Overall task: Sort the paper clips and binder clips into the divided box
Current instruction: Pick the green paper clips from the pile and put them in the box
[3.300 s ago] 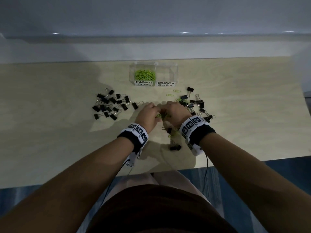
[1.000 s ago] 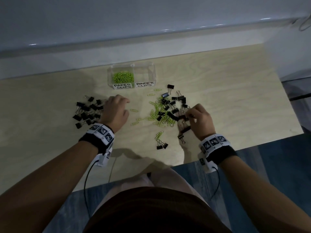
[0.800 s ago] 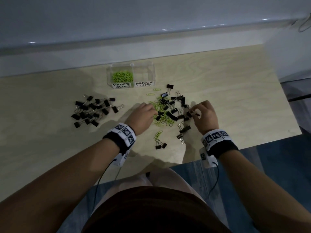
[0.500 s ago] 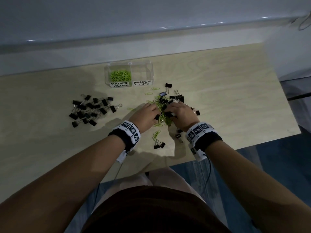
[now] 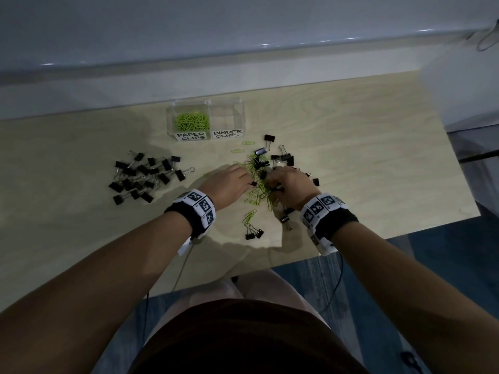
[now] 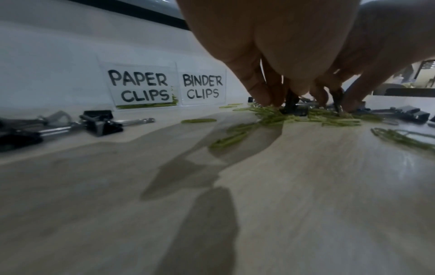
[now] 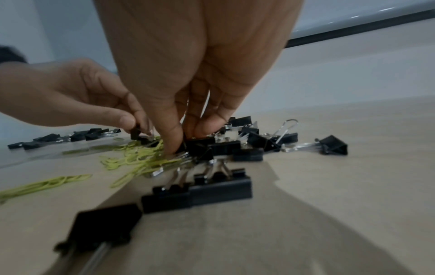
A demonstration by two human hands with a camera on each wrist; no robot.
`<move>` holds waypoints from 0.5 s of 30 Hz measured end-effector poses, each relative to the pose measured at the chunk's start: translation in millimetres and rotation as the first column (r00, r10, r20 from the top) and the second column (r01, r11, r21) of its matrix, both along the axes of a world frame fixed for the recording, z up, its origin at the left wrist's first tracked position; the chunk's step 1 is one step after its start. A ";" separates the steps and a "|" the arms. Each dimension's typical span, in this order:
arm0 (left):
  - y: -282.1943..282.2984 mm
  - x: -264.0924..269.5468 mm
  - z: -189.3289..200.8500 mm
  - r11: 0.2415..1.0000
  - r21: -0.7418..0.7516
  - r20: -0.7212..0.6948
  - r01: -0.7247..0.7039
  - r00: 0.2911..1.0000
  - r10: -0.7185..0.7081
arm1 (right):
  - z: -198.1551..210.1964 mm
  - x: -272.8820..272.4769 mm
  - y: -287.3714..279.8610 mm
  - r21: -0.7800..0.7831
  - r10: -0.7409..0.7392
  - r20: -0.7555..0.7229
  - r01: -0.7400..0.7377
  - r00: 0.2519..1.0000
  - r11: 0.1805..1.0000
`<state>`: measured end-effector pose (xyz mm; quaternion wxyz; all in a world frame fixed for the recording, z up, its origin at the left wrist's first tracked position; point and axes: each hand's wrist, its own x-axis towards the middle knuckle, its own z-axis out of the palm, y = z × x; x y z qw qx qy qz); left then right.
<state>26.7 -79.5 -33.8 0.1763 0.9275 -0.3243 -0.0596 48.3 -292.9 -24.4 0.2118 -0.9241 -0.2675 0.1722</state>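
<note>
Both hands work the mixed pile: left hand (image 5: 229,184) pinches a binder clip (image 7: 135,133), right hand (image 5: 293,184) pinches another (image 7: 200,144); the divided box (image 5: 206,121) lies straight beyond, far-left, nearer the left hand.

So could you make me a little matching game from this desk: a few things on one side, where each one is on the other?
Things:
1. left compartment of the divided box
2. right compartment
3. all-black heap of binder clips
4. mixed pile

Places or states:
A. under both hands
B. left of the left hand, untouched
C. holds green paper clips
D. labelled BINDER CLIPS, no clips seen in it

Pairs: 1-C, 2-D, 3-B, 4-A
</note>
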 end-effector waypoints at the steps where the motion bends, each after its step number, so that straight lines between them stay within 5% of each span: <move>1: 3.4 -1.1 2.5 1.000 -0.017 -0.015 -0.023 1.000 0.023 | 0.5 -1.5 -1.4 0.014 -0.001 0.019 0.001 1.000 1.000; 6: 41.0 -10.5 19.6 0.979 -0.060 -0.135 -0.195 0.973 0.186 | 4.1 -10.2 -13.9 0.146 -0.124 0.160 0.101 0.979 0.984; 9: 77.3 -14.0 21.9 0.911 -0.028 -0.189 -0.412 0.897 0.400 | 5.0 -9.6 -34.7 0.203 -0.320 0.191 0.282 0.928 0.938; 13: 122.3 -21.7 10.9 0.784 0.048 -0.130 -0.619 0.775 0.619 | 1.0 -11.6 -61.0 0.126 -0.498 0.215 0.482 0.840 0.867; 15: 122.5 -22.7 7.7 0.790 0.075 -0.067 -0.608 0.788 0.613 | -0.9 -14.1 -63.2 0.083 -0.467 0.265 0.462 0.844 0.883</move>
